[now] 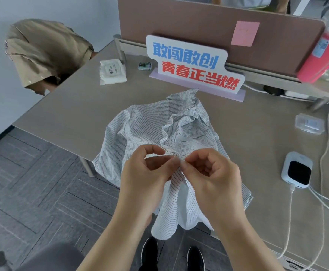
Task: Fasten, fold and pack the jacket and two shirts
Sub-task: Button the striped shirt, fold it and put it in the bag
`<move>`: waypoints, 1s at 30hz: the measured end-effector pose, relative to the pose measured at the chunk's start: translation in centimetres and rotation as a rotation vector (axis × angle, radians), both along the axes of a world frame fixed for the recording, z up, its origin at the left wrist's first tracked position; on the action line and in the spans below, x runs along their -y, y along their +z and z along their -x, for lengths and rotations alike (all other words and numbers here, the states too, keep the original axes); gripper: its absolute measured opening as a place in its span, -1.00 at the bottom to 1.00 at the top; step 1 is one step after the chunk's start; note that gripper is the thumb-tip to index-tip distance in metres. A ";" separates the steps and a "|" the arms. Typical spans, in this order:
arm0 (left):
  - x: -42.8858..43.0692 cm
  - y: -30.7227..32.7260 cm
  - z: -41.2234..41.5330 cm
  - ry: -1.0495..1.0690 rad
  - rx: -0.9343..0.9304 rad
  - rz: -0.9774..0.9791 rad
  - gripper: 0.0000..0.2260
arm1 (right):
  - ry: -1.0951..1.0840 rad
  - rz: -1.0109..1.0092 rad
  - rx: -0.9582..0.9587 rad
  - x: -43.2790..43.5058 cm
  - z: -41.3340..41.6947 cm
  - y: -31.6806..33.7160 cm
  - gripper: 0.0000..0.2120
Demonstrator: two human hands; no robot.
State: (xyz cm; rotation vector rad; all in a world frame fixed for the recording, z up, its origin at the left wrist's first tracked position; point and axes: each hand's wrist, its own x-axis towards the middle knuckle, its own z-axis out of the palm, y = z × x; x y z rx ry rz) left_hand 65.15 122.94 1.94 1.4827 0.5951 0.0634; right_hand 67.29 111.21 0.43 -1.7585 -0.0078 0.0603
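Where left grip (146, 174) meets right grip (215, 178), shirt (140, 130) bunches.

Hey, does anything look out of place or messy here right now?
Nothing spilled or damaged. The striped shirt lies crumpled, its lower part hanging over the table edge while the left hand and right hand pinch its front. The tan jacket is draped off the table, far left.
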 end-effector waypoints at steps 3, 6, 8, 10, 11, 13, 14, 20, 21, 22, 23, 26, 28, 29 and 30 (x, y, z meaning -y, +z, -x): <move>0.1 0.1 0.1 -0.005 -0.005 -0.005 -0.79 | 0.002 -0.003 -0.017 0.2 -0.1 0.1 -0.85; 0.0 0.1 0.1 -0.008 -0.010 0.077 -0.81 | 0.017 0.008 -0.036 0.2 -0.4 0.2 -0.84; -0.2 0.2 0.1 -0.003 -0.014 0.133 -0.83 | 0.031 0.014 -0.044 0.2 -0.5 0.2 -0.83; -0.3 0.2 0.0 0.005 -0.015 0.176 -0.84 | 0.045 0.020 -0.040 0.2 -0.5 0.3 -0.83; -0.3 0.2 0.0 0.008 -0.013 0.187 -0.84 | 0.050 0.028 -0.034 0.2 -0.5 0.4 -0.83; -0.3 0.2 0.0 0.010 -0.008 0.194 -0.84 | 0.057 0.043 -0.026 0.3 -0.6 0.5 -0.81; -0.3 0.2 0.0 0.011 -0.005 0.192 -0.84 | 0.061 0.045 -0.026 0.3 -0.6 0.5 -0.81; -0.1 0.1 0.0 -0.013 -0.001 0.082 -0.85 | 0.074 0.090 -0.019 0.4 -0.7 0.6 -0.80; 0.0 0.1 0.0 -0.021 -0.001 0.051 -0.87 | 0.080 0.106 -0.023 0.4 -0.7 0.6 -0.80; 0.1 0.2 0.1 -0.031 -0.002 0.020 -0.89 | 0.086 0.124 -0.027 0.4 -0.7 0.6 -0.80; 0.2 0.2 0.1 -0.046 -0.002 -0.011 -0.90 | 0.086 0.138 -0.032 0.5 -0.7 0.6 -0.80; 0.3 0.2 0.1 -0.095 -0.002 -0.096 -0.87 | 0.060 0.133 -0.062 0.7 -0.8 0.6 -0.80; 0.3 0.0 -0.1 -0.099 -0.003 -0.117 -0.83 | 0.052 0.123 -0.089 0.7 -0.7 0.5 -0.82; 0.3 0.0 -0.2 -0.095 -0.003 -0.126 -0.81 | 0.051 0.121 -0.102 0.7 -0.7 0.5 -0.82; 0.2 -0.1 -0.3 -0.093 -0.002 -0.142 -0.78 | 0.051 0.118 -0.119 0.7 -0.6 0.4 -0.81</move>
